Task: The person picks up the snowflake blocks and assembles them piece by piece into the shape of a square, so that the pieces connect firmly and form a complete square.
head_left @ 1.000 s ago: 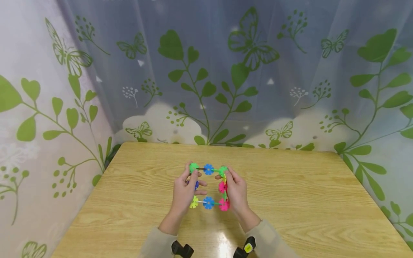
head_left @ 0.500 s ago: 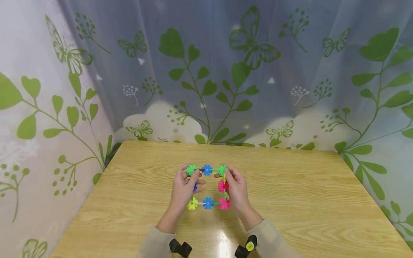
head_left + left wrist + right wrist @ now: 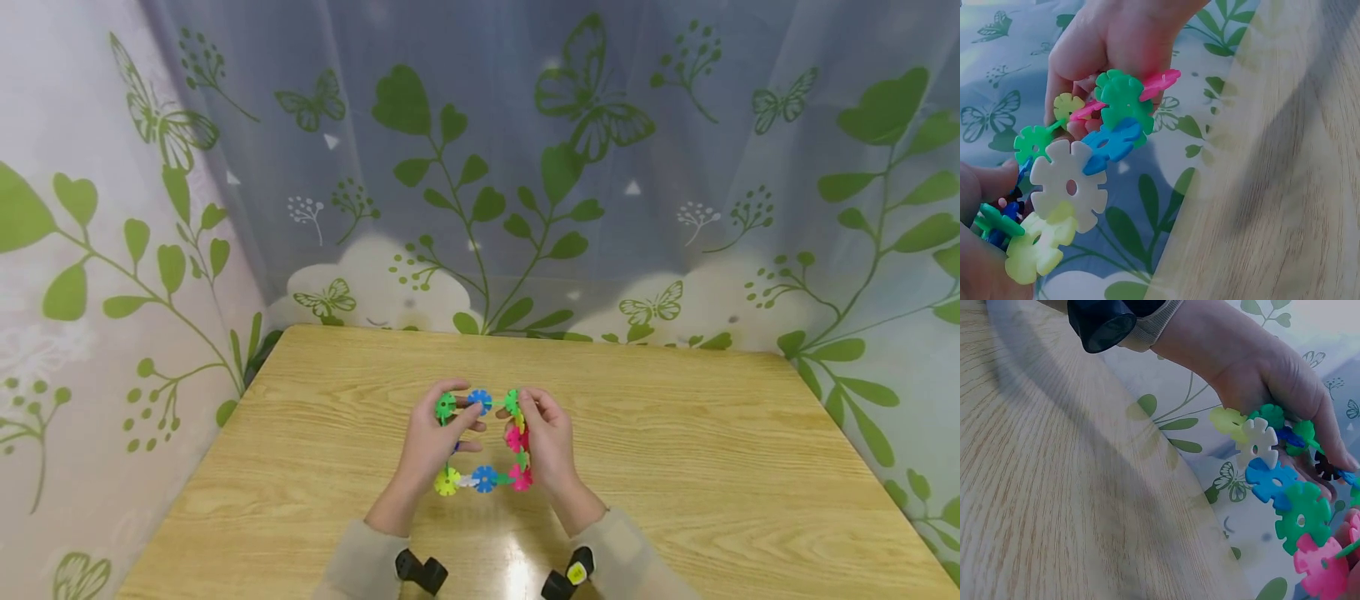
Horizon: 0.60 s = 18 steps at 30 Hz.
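A square ring of interlocking flower-shaped plastic discs is held up between both hands in the head view. My left hand (image 3: 423, 442) pinches its far side, the thumb at the blue disc (image 3: 480, 402) and the fingers behind. A green disc (image 3: 446, 406) shows at the far left corner, beside that thumb. My right hand (image 3: 553, 437) pinches the green disc (image 3: 513, 402) at the far right corner. Along the near side run a yellow disc (image 3: 1035, 250), a white disc (image 3: 1069, 186), a blue disc (image 3: 1272, 481), a green disc (image 3: 1302, 519) and a pink disc (image 3: 1322, 567).
A wooden table (image 3: 675, 450) lies under the hands. Behind it and at the sides hangs a curtain (image 3: 337, 167) printed with leaves and butterflies. Each wrist wears a dark camera, the left one (image 3: 422, 572) and the right one (image 3: 567, 575).
The left thumb has moved right, from near the green corner disc to the blue disc on the far side. The ring has tilted and shifted slightly nearer; the right hand keeps its grip.
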Each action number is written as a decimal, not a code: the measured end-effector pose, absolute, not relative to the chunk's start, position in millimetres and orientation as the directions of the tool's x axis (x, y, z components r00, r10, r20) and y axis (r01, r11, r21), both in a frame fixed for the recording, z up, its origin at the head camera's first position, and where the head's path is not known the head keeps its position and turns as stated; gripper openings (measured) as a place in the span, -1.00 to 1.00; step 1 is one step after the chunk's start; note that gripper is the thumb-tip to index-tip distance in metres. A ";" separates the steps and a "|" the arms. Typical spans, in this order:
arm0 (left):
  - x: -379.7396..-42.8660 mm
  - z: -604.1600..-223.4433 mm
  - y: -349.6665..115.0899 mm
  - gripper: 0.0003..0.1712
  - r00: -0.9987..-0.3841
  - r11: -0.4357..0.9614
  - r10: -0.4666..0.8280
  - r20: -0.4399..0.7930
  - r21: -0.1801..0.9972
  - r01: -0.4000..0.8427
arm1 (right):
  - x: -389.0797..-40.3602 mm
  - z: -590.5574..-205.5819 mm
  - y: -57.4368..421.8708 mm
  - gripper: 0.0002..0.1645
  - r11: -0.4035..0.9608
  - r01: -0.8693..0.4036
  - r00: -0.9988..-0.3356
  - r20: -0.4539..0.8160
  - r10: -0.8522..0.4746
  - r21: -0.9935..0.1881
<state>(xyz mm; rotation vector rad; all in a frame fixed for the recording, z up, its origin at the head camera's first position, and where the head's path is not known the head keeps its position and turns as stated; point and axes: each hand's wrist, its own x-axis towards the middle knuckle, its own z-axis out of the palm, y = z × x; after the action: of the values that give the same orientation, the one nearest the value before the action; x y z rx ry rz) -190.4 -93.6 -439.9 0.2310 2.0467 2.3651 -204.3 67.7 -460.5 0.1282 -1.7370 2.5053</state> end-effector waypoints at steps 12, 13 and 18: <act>-185.9 -439.9 -89.1 -0.72 -0.990 -0.121 0.085 0.112 0.988 0.101 | -202.6 -461.4 63.7 -0.57 -0.242 -0.147 -0.987 0.126 0.099 -0.959; -187.4 -443.4 -88.7 -0.72 -0.990 -0.121 0.083 0.115 0.987 0.104 | -202.6 -461.9 63.6 -0.56 -0.244 -0.141 -0.988 0.120 0.099 -0.959; -192.7 -452.5 -87.2 -0.71 -0.990 -0.125 0.066 0.124 0.986 0.115 | -204.7 -465.1 64.1 -0.58 -0.297 -0.099 -0.993 0.077 0.086 -0.950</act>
<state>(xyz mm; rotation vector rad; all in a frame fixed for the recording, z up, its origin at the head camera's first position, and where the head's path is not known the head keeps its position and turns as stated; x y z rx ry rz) -192.7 -87.2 -452.5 0.2169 2.0998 2.3709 -204.7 64.1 -465.1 0.0166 -1.7886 2.4416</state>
